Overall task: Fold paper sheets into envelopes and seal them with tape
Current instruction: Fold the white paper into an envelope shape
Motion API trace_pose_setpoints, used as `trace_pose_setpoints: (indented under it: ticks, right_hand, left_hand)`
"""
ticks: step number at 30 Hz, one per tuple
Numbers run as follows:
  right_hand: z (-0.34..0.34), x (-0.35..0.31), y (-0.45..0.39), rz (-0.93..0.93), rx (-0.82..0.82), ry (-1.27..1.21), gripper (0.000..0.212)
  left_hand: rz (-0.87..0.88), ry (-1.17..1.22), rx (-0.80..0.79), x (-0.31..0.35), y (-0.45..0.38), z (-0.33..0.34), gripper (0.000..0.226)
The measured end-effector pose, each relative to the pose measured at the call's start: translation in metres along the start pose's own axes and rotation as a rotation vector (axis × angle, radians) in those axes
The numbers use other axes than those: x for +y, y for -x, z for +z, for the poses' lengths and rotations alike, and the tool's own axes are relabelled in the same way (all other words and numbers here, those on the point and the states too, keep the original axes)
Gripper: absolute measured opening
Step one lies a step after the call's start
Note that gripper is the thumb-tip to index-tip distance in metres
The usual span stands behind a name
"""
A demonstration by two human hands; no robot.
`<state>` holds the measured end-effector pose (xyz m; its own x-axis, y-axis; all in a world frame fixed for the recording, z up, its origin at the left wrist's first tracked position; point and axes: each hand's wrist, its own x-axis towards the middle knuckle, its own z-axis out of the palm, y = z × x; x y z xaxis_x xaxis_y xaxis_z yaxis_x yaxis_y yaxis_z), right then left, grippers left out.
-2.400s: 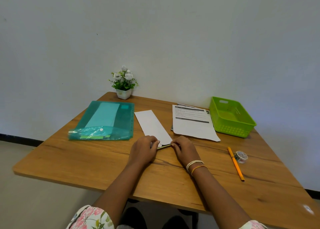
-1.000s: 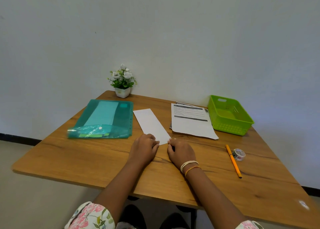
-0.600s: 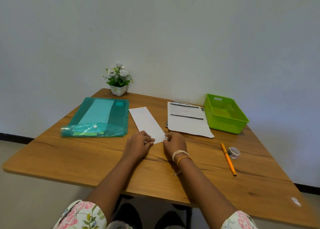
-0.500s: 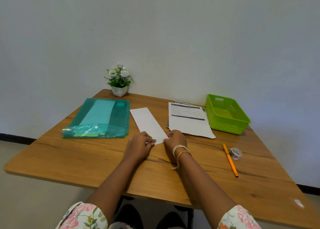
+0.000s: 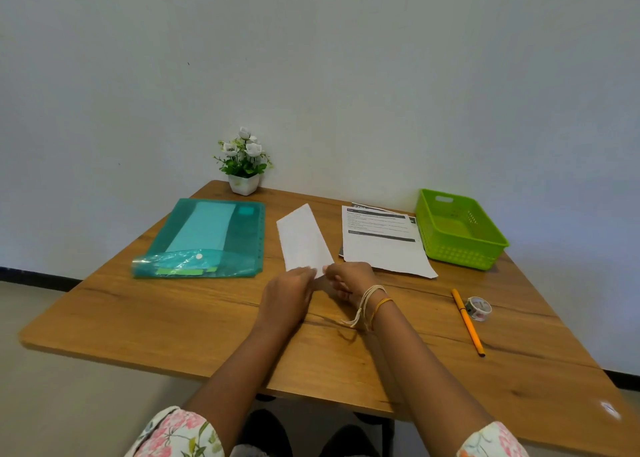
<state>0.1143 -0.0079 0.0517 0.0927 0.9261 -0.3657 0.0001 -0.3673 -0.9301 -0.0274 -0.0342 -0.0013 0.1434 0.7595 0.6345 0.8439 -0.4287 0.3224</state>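
Your two hands meet over the middle of a wooden table, holding the near end of a long, folded white paper strip. Your left hand curls its fingers onto the strip's near left corner. Your right hand pinches the near right corner, with cord and orange bands around its wrist. The strip runs away from your fingertips toward the wall; its near end looks slightly raised, though you cannot tell for sure.

Just beyond and to the right of your right hand lies a stack of printed sheets, and past them a lime green basket. Farther right of that hand, near the table edge, an orange pencil lies beside a small roll of patterned tape; the two appear to touch or nearly so.

Off to the left of your left hand rests a teal plastic folder. Beyond it, at the far edge by the wall, stands a small white pot of flowers.
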Motion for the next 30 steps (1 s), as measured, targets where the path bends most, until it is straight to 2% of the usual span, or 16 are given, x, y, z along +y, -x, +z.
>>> trace_pose_setpoints:
  ticks: [4, 7, 11, 14, 18, 22, 24, 27, 30]
  right_hand:
    - [0.000, 0.008, 0.009, -0.074, -0.055, -0.108, 0.032]
    - [-0.002, 0.012, 0.011, -0.113, -0.093, -0.157, 0.028]
    - [-0.004, 0.013, 0.016, -0.123, -0.091, -0.148, 0.021]
    - [-0.005, 0.013, 0.016, -0.140, -0.064, -0.168, 0.017]
    - [-0.009, 0.014, 0.008, -0.225, 0.060, -0.147, 0.019]
    - [-0.019, 0.009, 0.004, -0.249, 0.281, -0.066, 0.055]
    - [-0.026, 0.006, 0.007, -0.252, 0.339, -0.062, 0.063]
    - [-0.038, 0.007, 0.009, -0.238, 0.396, 0.003, 0.058]
    - [-0.055, 0.013, 0.010, -0.229, 0.459, 0.112, 0.050]
  left_hand:
    - [-0.139, 0.173, 0.095, -0.001, 0.000, -0.007, 0.030]
    - [-0.226, 0.271, 0.213, 0.000, -0.003, -0.018, 0.030]
    - [-0.516, 0.524, 0.417, 0.008, -0.015, -0.040, 0.025]
    - [-0.611, 0.666, 0.474, 0.002, -0.024, -0.050, 0.024]
    - [-0.766, 0.829, 0.407, -0.009, -0.030, -0.062, 0.029]
    - [-1.002, 1.139, 0.267, -0.026, -0.027, -0.064, 0.029]
    - [-1.069, 1.305, 0.211, -0.031, -0.023, -0.065, 0.026]
    - [-1.133, 1.380, 0.119, -0.038, -0.019, -0.063, 0.027]
    - [-1.161, 1.270, 0.027, -0.038, -0.017, -0.056, 0.024]
